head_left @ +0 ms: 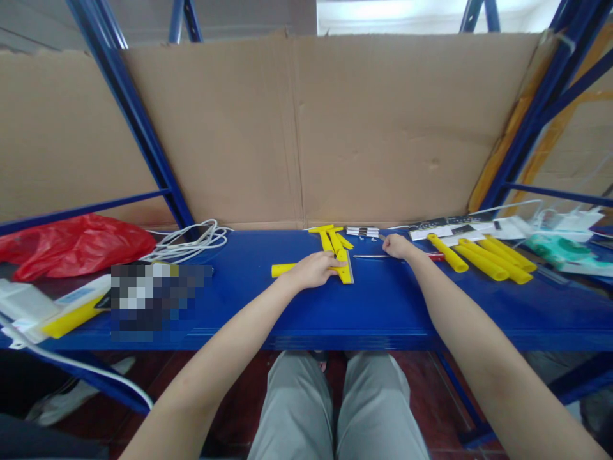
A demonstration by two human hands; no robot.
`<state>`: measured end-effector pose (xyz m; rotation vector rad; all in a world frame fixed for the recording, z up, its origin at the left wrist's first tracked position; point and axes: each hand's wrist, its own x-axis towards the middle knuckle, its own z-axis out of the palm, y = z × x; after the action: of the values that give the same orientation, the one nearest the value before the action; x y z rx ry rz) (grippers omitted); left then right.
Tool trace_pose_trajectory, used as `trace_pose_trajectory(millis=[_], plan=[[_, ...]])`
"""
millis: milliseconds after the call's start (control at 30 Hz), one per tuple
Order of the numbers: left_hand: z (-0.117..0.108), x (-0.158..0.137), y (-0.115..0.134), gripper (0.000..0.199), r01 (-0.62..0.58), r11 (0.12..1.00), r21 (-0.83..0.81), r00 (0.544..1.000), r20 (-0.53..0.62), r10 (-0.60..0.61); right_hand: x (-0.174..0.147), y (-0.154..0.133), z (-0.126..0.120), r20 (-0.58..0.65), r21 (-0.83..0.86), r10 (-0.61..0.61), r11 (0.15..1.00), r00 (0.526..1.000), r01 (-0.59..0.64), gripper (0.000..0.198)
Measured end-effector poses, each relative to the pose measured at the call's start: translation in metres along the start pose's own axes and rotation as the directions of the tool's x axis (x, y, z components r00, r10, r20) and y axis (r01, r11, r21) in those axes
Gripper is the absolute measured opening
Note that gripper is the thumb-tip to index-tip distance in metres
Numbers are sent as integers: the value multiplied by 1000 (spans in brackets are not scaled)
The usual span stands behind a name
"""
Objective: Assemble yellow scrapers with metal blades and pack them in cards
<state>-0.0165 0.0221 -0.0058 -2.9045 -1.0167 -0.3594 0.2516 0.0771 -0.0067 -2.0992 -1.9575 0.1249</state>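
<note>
Mid-shelf, left hand (311, 270) presses yellow scraper (343, 263); front edge bare.

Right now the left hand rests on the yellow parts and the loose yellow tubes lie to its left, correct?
Not quite. The left hand does rest on the yellow parts, but the yellow tubes lie to the right, beyond the right hand, as the head view shows.

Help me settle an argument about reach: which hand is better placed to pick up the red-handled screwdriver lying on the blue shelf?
Right, probably. The right hand rests beside the screwdriver, at its shaft. The left hand lies on the yellow plastic parts, farther from it.
</note>
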Motion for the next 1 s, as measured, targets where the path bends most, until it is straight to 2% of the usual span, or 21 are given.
trace_pose_trajectory(millis=[200,300,367,467,567,667,833,933,1000], plan=[[0,0,-1,33,-15,1000,-2,1000,-13,15,1,-3,3,-81,58,12,998,997,-7,24],[-1,0,1,34,-10,1000,-9,1000,-12,10,3,-9,4,-135,244,2,969,991,31,19],[-2,-1,2,34,-9,1000,-16,1000,-13,9,2,-17,4,-132,430,-17,900,991,73,15],[-3,-1,3,34,-3,1000,-20,1000,-19,2,-4,-34,4,-117,659,-102,737,988,154,10],[-2,-1,2,34,-2,1000,-18,1000,-29,1,-13,-52,5,-122,783,-221,578,968,231,9],[-1,0,1,35,-15,1000,-9,999,-45,14,-22,-66,7,-106,827,-355,488,929,281,8],[-1,-1,1,35,-34,999,1,998,-43,34,-29,-75,10,-104,826,-481,445,871,345,10],[-3,-1,1,35,-30,1000,3,999,-40,30,-27,-75,12,-109,817,-487,453,867,357,10],[-3,-1,2,35,-25,1000,4,999,-38,25,-24,-74,12,-125,793,-459,486,880,366,8]])
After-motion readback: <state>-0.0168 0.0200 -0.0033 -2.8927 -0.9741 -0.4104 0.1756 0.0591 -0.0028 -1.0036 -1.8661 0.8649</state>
